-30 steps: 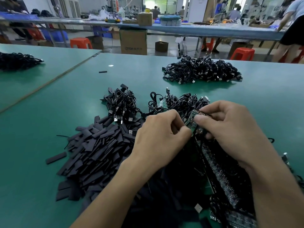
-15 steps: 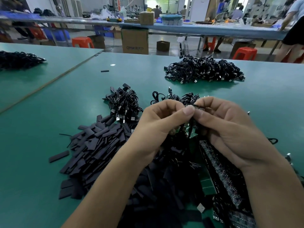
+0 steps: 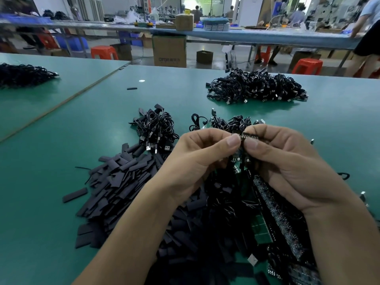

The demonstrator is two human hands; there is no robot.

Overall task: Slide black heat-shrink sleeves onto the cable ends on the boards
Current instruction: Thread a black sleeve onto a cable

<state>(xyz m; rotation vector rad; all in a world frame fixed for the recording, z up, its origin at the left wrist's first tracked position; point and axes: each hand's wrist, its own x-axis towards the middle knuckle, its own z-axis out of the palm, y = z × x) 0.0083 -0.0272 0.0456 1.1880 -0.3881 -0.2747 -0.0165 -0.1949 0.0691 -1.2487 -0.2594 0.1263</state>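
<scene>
Where green table [image 3: 72, 124] meets workshop (orange stools [image 3: 103, 52] behind), left hand [image 3: 197, 161], right hand [image 3: 287, 161] pinching board [image 3: 249, 136].

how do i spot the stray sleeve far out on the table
On the green table, follow the diagonal seam to its far end. Just right of it, by a white speck, lies one black sleeve. Unlike the pile, it lies alone.

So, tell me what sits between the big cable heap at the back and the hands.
Head view: past the cable heap, bare table, then a smaller cable tangle just behind the left hand and right hand.
</scene>
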